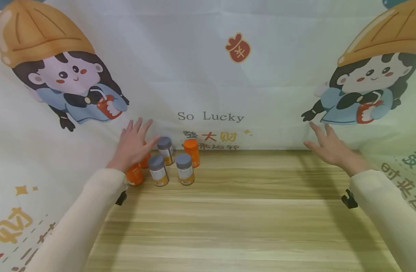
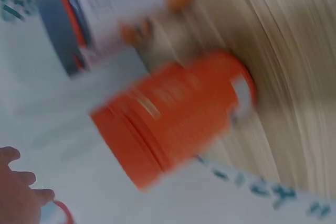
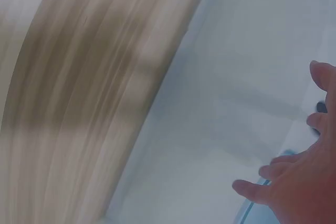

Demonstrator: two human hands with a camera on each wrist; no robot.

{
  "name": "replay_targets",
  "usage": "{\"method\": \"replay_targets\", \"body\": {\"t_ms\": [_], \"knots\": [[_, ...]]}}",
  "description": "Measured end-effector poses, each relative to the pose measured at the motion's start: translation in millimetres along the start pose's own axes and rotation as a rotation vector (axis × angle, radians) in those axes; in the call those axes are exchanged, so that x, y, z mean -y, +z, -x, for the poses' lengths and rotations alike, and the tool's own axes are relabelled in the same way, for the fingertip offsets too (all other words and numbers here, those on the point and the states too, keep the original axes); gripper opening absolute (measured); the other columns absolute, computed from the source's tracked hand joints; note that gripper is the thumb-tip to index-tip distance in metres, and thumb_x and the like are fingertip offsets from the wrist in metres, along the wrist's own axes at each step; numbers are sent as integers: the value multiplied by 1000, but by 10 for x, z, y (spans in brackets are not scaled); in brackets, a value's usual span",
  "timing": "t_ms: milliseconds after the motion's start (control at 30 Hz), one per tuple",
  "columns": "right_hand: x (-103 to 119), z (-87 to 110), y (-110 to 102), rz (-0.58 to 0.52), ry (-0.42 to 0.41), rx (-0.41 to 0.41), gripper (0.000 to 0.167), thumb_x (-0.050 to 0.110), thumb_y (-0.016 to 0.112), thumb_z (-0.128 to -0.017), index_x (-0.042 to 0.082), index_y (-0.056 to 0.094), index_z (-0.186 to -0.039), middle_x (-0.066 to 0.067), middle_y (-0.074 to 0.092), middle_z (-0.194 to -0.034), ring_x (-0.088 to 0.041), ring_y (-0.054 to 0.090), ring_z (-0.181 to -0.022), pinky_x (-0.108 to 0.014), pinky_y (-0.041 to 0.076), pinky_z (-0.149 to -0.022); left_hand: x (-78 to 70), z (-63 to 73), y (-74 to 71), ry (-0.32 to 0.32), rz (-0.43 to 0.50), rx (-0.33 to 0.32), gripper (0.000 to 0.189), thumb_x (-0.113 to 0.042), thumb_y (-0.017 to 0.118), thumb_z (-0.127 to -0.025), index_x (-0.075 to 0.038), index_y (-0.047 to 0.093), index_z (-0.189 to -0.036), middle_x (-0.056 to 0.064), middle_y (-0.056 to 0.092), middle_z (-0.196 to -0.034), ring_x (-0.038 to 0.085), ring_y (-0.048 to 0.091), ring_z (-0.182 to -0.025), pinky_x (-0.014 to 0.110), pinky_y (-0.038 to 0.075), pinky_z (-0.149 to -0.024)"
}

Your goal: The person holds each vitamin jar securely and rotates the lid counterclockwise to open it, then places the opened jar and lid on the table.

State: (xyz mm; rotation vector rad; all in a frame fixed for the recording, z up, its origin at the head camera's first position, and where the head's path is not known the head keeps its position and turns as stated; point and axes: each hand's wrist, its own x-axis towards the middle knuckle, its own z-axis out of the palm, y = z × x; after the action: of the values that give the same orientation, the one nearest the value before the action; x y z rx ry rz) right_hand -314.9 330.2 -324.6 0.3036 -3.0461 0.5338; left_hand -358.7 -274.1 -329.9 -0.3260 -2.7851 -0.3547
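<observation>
My left hand (image 1: pixel 134 145) is held over the left end of a group of pill bottles, fingers spread and holding nothing. Beneath it are two orange bottles (image 1: pixel 134 175), partly hidden by the hand. Beside them stand three grey-capped bottles (image 1: pixel 158 172) with white and orange labels, and one orange bottle with an orange cap (image 1: pixel 191 154). In the left wrist view, an orange bottle (image 2: pixel 178 114) is blurred, with the fingers (image 2: pixel 23 179) apart from it at the lower left. Far to the right, my right hand (image 1: pixel 334 147) is raised with its fingers extended, near the back cloth.
A printed white cloth (image 1: pixel 276 94) hangs behind the wooden table (image 1: pixel 235 226) and along both sides. Black clips (image 1: pixel 349 199) sit at the table's left and right edges. The bottles stand at the back left.
</observation>
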Motion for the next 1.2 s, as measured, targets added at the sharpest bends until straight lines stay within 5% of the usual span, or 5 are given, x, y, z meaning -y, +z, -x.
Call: {"method": "replay_targets", "body": {"t_ms": [200,400,567,800,1200], "knots": [[332,111,175,-136,-144,-85,71,35,45,-110,-4,16,-162,-43,17,-160,-62,23,-145,-78,27,-114,-420,292,182,95,265,-168,68,-47,57,-102,-10,40,-157,23,31,-166,44,27,-155,66,27,-124],[682,217,375,-269,-265,-113,62,31,48,-110,0,28,-159,-30,31,-160,-51,38,-143,-71,39,-111,-806,562,409,103,449,-251,58,-30,66,-100,-7,49,-150,19,48,-157,39,47,-144,59,40,-119],[890,252,607,-385,-314,-91,59,27,51,-108,2,30,-159,-25,37,-159,-47,42,-142,-66,46,-109,-981,620,573,64,549,-228,62,-32,67,-99,-11,46,-153,15,49,-157,35,47,-145,57,42,-118],[1032,222,881,-465,-318,-92,56,23,56,-107,1,37,-154,-27,47,-152,-47,54,-135,-62,52,-104,-1015,607,809,3,662,-236,60,-29,70,-98,-8,47,-148,15,51,-152,37,47,-143,59,42,-116],[1089,178,1061,-571,-299,-48,54,21,56,-106,6,37,-155,-27,51,-149,-47,55,-134,-63,50,-107,-1102,523,1058,-286,830,-53,79,-25,74,-92,-8,30,-156,23,47,-152,40,52,-137,57,46,-113]]}}
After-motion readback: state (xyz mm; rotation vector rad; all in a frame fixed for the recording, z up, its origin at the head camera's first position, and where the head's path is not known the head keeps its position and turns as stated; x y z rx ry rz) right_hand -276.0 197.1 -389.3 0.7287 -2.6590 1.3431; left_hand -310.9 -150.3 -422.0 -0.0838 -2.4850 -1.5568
